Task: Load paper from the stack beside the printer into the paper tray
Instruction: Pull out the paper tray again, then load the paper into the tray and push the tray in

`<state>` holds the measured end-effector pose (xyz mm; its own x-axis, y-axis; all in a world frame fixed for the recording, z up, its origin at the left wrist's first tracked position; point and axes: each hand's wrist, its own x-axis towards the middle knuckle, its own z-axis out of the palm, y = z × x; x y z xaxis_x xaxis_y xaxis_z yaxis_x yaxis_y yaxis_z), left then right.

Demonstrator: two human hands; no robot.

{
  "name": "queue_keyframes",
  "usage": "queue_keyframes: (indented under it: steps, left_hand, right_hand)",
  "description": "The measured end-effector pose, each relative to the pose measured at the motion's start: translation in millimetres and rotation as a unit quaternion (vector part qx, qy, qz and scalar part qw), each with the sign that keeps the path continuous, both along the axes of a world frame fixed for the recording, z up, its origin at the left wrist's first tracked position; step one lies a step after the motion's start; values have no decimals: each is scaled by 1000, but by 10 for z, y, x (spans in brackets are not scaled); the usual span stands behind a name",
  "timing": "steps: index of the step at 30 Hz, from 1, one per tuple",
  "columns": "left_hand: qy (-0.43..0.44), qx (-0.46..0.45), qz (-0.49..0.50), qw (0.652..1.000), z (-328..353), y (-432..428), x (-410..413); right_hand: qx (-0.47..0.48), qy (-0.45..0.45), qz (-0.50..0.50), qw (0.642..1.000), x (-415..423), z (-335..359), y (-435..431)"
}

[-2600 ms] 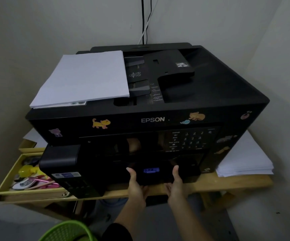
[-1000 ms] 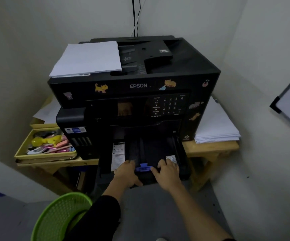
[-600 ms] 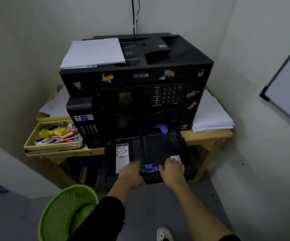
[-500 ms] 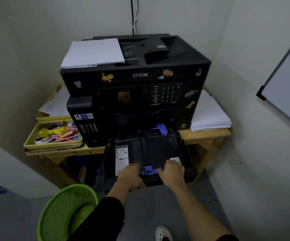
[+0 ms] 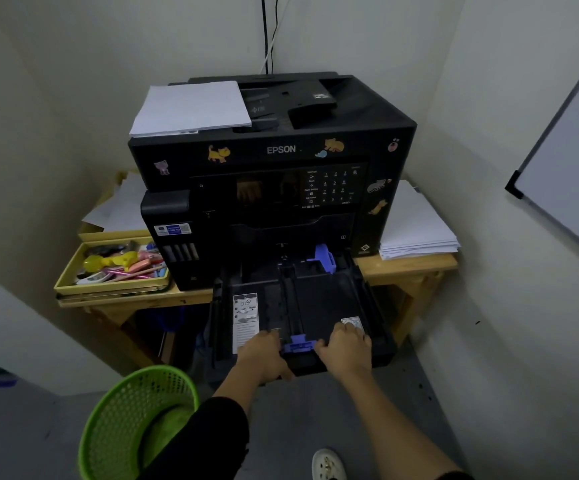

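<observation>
A black Epson printer (image 5: 281, 150) stands on a wooden table (image 5: 416, 268). Its black paper tray (image 5: 326, 299) is pulled far out toward me and holds no paper, with blue guides at its front and back. My left hand (image 5: 262, 355) grips the tray's front edge left of the front blue guide (image 5: 298, 345). My right hand (image 5: 345, 348) grips the same edge to the guide's right. A white paper stack (image 5: 416, 226) lies on the table right of the printer. Another white stack (image 5: 191, 109) rests on the printer's top left.
A yellow tray (image 5: 115, 271) of pens and small items sits left of the printer, with loose sheets behind it. A green mesh basket (image 5: 135, 420) stands on the floor at lower left. A whiteboard (image 5: 572, 188) hangs on the right wall. My shoe (image 5: 328, 464) shows below.
The tray was shut at first, with both hands under its front. It has since slid out toward me with both hands on its front edge. Over the last half second little has moved.
</observation>
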<state>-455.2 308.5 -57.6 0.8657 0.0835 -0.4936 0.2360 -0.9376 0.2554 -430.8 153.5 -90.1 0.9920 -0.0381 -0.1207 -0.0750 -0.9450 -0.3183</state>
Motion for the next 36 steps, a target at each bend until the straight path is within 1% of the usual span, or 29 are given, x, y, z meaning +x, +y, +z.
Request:
queue_keyframes:
  steps: [5,8,10,11,12,13,15,18,20,23,25,27,29,31,33,36]
  left_hand:
    - [18,14,-26,999,3,-77,-29]
    - [60,-13,-27,998,66,-101,27]
    - [107,-26,-40,993,191,-74,106]
    - [115,-28,-46,992,271,-53,152]
    - [102,-30,-49,993,359,-32,202]
    - [65,-36,-44,996,460,-9,256]
    - [-48,-39,-11,998,665,56,389]
    - [-213,-40,45,975,1000,180,645]
    - [-320,-61,62,944,1240,267,863]
    - [-458,-105,77,879,1702,418,1217]
    - [-518,-125,75,843,1999,535,1477]
    - [-547,-122,76,825,2228,654,1735]
    - [-548,-83,92,827,2388,789,1997]
    - [-523,-22,118,844,2489,951,2241]
    - [-482,23,145,864,2561,1120,2447]
    - [-406,55,174,895,2602,1317,2643]
  right_hand:
    - [-11,2,-29,1000,-54,27,94]
    - [-24,4,-50,998,-60,101,203]
    - [-9,-13,-64,998,-21,189,277]
    - [1,-26,-67,997,15,245,314]
    - [11,-41,-67,997,62,311,354]
    - [22,-56,-65,996,114,386,400]
    - [56,-91,-61,992,237,571,506]
    - [126,-154,-39,979,457,907,673]
    - [177,-209,-20,962,643,1150,781]
    - [268,-284,0,921,998,1597,946]
    - [330,-315,14,890,1268,1913,1054]
    - [383,-322,35,865,1535,2213,1164]
    - [413,-308,51,856,1824,2476,1293]
    - [424,-276,55,861,2126,2679,1420]
    - [433,-216,52,874,2433,2821,1556]
    - [412,-126,28,902,2794,2902,1738]
